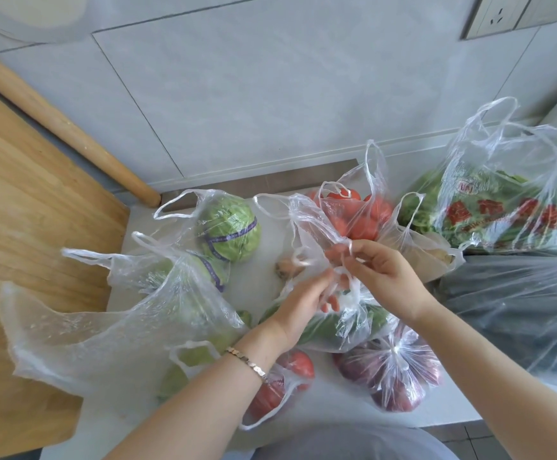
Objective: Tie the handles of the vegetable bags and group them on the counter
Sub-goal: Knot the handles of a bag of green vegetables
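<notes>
Counter (pixel 326 403): left grip (pixel 298 310), right grip (pixel 383 277) pinch handles (pixel 341 272).

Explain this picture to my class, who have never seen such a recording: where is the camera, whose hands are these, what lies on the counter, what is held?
There is no machine: a person works with bare hands. The single picture comes from a wide-angle camera worn on the head, looking down. The left hand and right hand both pinch the handles of a clear bag of green vegetables. On the counter lie other bags: cabbages, tomatoes, leafy greens, and a knotted bag of purple produce. A wooden board sits at the left.
</notes>
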Demonstrator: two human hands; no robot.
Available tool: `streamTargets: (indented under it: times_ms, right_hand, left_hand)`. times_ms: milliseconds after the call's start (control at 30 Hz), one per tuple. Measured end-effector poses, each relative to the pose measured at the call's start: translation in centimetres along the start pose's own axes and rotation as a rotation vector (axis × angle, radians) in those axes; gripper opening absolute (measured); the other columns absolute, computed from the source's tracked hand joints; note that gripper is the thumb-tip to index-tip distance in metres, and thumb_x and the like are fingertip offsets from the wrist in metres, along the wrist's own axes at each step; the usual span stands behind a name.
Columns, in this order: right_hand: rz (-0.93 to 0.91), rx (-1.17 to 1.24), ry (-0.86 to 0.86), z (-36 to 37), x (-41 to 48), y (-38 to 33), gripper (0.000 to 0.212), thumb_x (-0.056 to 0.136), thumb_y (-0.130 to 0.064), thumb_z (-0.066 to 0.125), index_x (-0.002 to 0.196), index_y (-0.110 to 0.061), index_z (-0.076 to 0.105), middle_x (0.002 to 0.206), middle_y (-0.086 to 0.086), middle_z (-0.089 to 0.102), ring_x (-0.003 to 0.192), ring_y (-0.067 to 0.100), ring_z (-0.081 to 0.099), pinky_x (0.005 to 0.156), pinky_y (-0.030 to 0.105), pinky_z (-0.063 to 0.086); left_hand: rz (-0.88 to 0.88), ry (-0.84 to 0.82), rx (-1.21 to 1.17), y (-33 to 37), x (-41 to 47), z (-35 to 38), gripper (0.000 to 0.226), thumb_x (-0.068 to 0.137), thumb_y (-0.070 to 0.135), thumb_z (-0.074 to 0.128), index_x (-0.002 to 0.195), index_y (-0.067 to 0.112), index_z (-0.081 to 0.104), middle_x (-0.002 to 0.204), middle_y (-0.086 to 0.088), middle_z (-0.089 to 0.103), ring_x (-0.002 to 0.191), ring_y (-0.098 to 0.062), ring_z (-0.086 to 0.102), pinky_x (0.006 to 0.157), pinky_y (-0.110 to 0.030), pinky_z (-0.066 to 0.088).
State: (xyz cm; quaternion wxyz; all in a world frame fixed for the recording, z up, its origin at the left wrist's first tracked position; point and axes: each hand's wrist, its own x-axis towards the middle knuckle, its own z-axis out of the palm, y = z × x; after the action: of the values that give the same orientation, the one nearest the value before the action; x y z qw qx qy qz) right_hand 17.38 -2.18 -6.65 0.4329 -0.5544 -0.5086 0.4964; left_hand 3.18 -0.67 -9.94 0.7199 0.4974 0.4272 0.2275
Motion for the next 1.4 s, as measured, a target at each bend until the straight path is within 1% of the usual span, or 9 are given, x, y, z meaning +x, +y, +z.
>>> streamTargets:
  times_ms: [200, 333, 500, 600, 800, 933, 1100, 1233, 1400]
  right_hand:
    - [0.029, 0.117, -0.104, 0.9, -0.7, 0.5, 0.019, 0.089, 0.004, 0.050, 0.087, -0.013, 0.060, 0.085, -0.005, 0.073, 0.070, 0.011, 0.066, 0.061, 0.021, 0.053]
    - [0.072, -0.037, 0.210, -0.3, -0.7, 2.9, 0.018, 0.084, -0.009, 0.061, 0.100, -0.015, 0.054, 0.101, 0.001, 0.066, 0.085, 0.015, 0.064, 0.077, 0.025, 0.054]
    - [-0.099, -0.546, -0.053, 1.1, -2.3, 7.2, 0.027, 0.091, -0.027, 0.053, 0.110, -0.012, 0.065, 0.114, -0.009, 0.056, 0.104, 0.002, 0.040, 0.092, 0.016, 0.032]
    - [-0.256, -0.497, 0.038, 2.2, -2.3, 7.2, 0.034, 0.088, -0.035, 0.047, 0.084, -0.009, 0.069, 0.085, -0.025, 0.053, 0.084, 0.001, 0.040, 0.081, 0.007, 0.032]
    - [0.256, -0.458, 0.097, 3.5, -1.4, 7.7, 0.032, 0.092, -0.019, 0.050, 0.062, -0.007, 0.057, 0.049, -0.003, 0.042, 0.047, 0.011, 0.034, 0.045, 0.021, 0.026]
    - [0.162, -0.651, -0.012, 4.3, -1.0, 6.6, 0.044, 0.086, -0.010, 0.046, 0.047, -0.017, 0.029, 0.047, -0.003, 0.030, 0.048, 0.016, 0.027, 0.046, 0.029, 0.019]
    - [-0.061, -0.388, -0.181, 4.4, -1.6, 5.9, 0.023, 0.072, -0.011, 0.045, 0.052, -0.010, 0.033, 0.055, -0.003, 0.033, 0.057, 0.012, 0.031, 0.057, 0.029, 0.028]
    - [0.142, -0.069, -0.264, 4.6, -2.6, 5.1, 0.043, 0.079, -0.030, 0.058, 0.064, 0.008, 0.047, 0.065, 0.009, 0.034, 0.062, 0.016, 0.030, 0.058, 0.029, 0.022]
    - [0.362, -0.016, -0.092, 4.5, -2.9, 6.1, 0.036, 0.090, -0.029, 0.055, 0.060, -0.017, 0.069, 0.054, 0.001, 0.044, 0.054, 0.016, 0.035, 0.049, 0.023, 0.027]
  left_hand:
    - [0.035, 0.029, 0.157, 0.0, -0.4, 1.1, 0.019, 0.092, 0.000, 0.045, 0.092, 0.018, 0.052, 0.066, 0.018, 0.053, 0.049, 0.006, 0.048, 0.057, -0.013, 0.037]
    - [0.058, 0.164, 0.161, -0.1, -0.2, 0.7, 0.022, 0.094, 0.007, 0.045, 0.078, 0.017, 0.057, 0.051, 0.012, 0.057, 0.047, 0.000, 0.043, 0.057, -0.012, 0.038]
    - [0.049, 0.269, -0.042, 0.3, 0.1, 0.9, 0.022, 0.095, 0.006, 0.043, 0.088, 0.019, 0.060, 0.060, 0.003, 0.053, 0.048, -0.004, 0.038, 0.055, -0.011, 0.038]
    - [0.042, 0.315, -0.150, 0.4, 0.1, 1.3, 0.021, 0.096, 0.006, 0.040, 0.087, 0.015, 0.057, 0.061, -0.001, 0.053, 0.044, -0.003, 0.037, 0.052, -0.015, 0.039]
    - [0.016, 0.497, -0.543, 1.5, 0.0, 1.4, 0.024, 0.099, 0.017, 0.034, 0.090, 0.012, 0.055, 0.068, 0.003, 0.048, 0.047, -0.004, 0.030, 0.044, -0.015, 0.024]
    - [0.083, 0.500, -0.563, 2.7, -0.1, 2.2, 0.023, 0.098, 0.015, 0.037, 0.088, 0.012, 0.058, 0.083, 0.004, 0.051, 0.054, -0.005, 0.032, 0.042, -0.013, 0.024]
    - [0.092, 0.500, -0.309, 3.6, 0.8, 1.9, 0.030, 0.099, 0.012, 0.035, 0.075, 0.017, 0.054, 0.092, 0.011, 0.060, 0.073, -0.008, 0.044, 0.049, -0.016, 0.028]
    - [-0.053, 0.339, -0.127, 3.3, 1.1, 2.2, 0.028, 0.098, 0.016, 0.037, 0.080, 0.017, 0.058, 0.089, 0.006, 0.059, 0.057, 0.002, 0.059, 0.047, -0.012, 0.037]
    - [-0.111, 0.229, 0.049, 2.9, 0.7, 0.4, 0.023, 0.097, 0.021, 0.041, 0.099, 0.017, 0.063, 0.082, -0.001, 0.060, 0.071, -0.015, 0.062, 0.056, -0.017, 0.047]
